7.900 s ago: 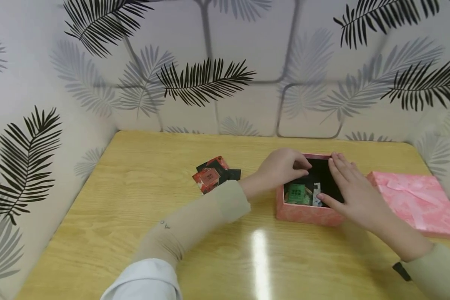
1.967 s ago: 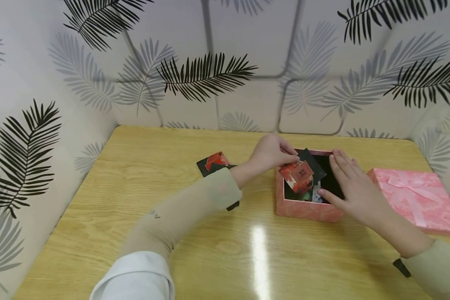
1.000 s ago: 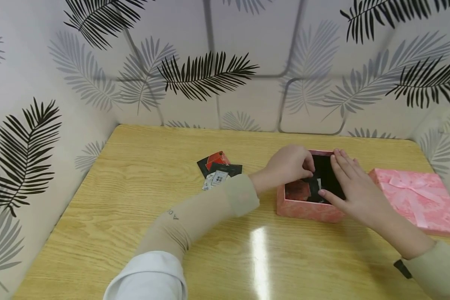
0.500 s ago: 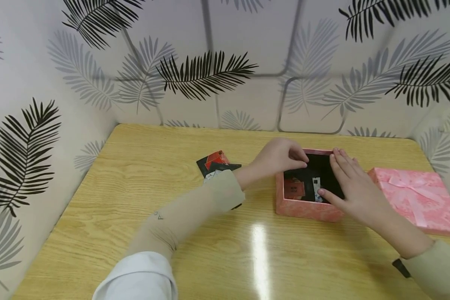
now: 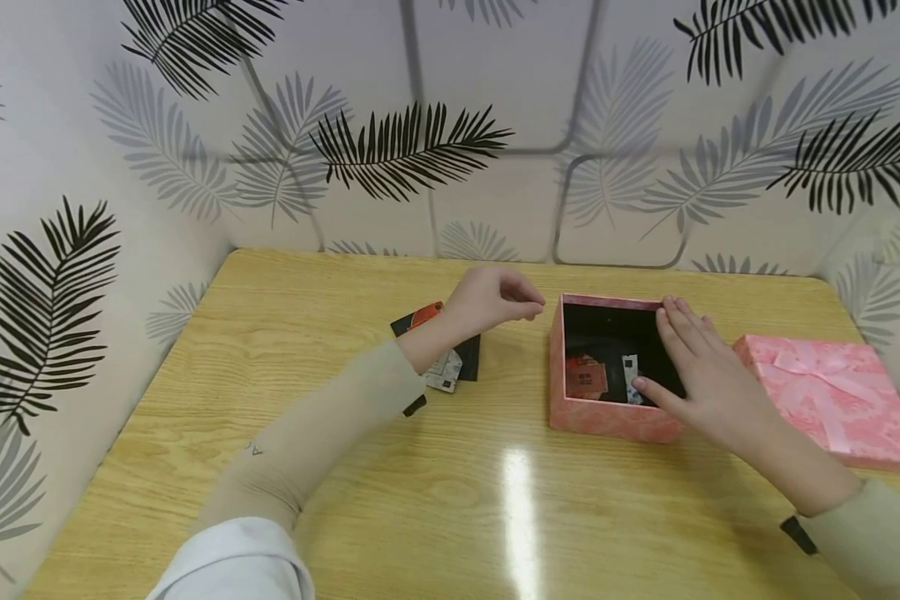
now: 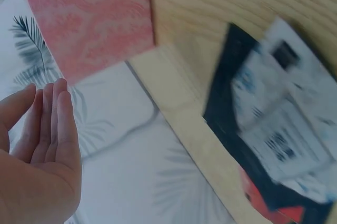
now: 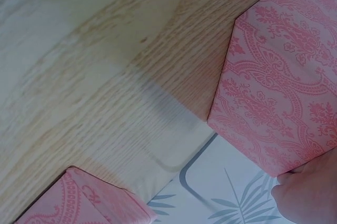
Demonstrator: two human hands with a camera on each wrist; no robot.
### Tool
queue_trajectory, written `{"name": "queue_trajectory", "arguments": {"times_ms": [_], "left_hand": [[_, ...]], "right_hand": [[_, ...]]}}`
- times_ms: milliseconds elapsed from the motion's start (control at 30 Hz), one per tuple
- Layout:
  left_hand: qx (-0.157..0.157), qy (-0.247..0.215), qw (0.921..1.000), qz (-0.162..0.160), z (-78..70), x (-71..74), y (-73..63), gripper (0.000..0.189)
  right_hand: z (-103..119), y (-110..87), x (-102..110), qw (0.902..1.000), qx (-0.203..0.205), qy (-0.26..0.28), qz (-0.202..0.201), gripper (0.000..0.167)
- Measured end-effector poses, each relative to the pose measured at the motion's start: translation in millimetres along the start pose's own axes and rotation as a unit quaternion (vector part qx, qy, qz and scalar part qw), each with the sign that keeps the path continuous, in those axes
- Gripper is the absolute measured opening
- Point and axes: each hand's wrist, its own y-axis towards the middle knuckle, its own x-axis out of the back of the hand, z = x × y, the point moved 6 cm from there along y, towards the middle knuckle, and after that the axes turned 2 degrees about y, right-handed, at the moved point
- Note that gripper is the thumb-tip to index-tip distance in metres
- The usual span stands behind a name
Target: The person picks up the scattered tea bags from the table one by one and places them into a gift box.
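Observation:
My left hand (image 5: pixel 487 302) hovers above the table, between a small pile of flat packets and the pink box (image 5: pixel 607 419). Its fingers are gently bent, and in the left wrist view the hand (image 6: pixel 50 155) holds nothing. Partly under that forearm lie a white patterned packet (image 5: pixel 444 373), a black packet (image 5: pixel 468 360) and a red packet (image 5: pixel 423 314). Inside the lidless, black-lined box are a red packet (image 5: pixel 587 379) and a narrow white packet (image 5: pixel 631 377). With fingers straight, my right hand (image 5: pixel 708 375) rests on the box's right side, hiding that corner.
The pink lid (image 5: pixel 832 400) with a ribbon bow lies right of the box. The wooden table (image 5: pixel 285 308) ends at a leaf-patterned wall (image 5: pixel 487 200) behind and at the left. Black tabs show by both sleeves.
A red packet went from the pile into the box, over where a green one showed. The left hand has since let go and drawn back leftward. The right hand stays on the box.

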Motion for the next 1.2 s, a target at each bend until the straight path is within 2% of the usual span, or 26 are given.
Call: {"name": "queue_trajectory", "arguments": {"times_ms": [267,367,567,767,1200], "left_hand": [[0.059,-0.006,0.9977,-0.035,49.1,31.1,-14.0,0.017],[0.072,-0.004,0.9963,-0.047,62.3,41.0,-18.8,0.017],[0.086,0.006,0.9938,-0.071,77.1,58.1,-29.2,0.022],[0.101,0.011,0.9909,-0.088,90.7,68.5,-37.5,0.026],[0.116,0.045,0.9877,-0.095,113.1,74.1,-50.5,0.027]], "right_hand": [[0,0.0,1,1.0,0.001,0.001,-0.003,0.097],[0,0.3,1,1.0,-0.001,0.0,-0.001,0.097],[1,0.3,0,1.0,0.0,0.001,0.0,0.097],[0,0.1,0,1.0,-0.001,-0.001,0.0,0.097],[-1,0.0,0,1.0,-0.001,-0.002,0.0,0.097]]}}
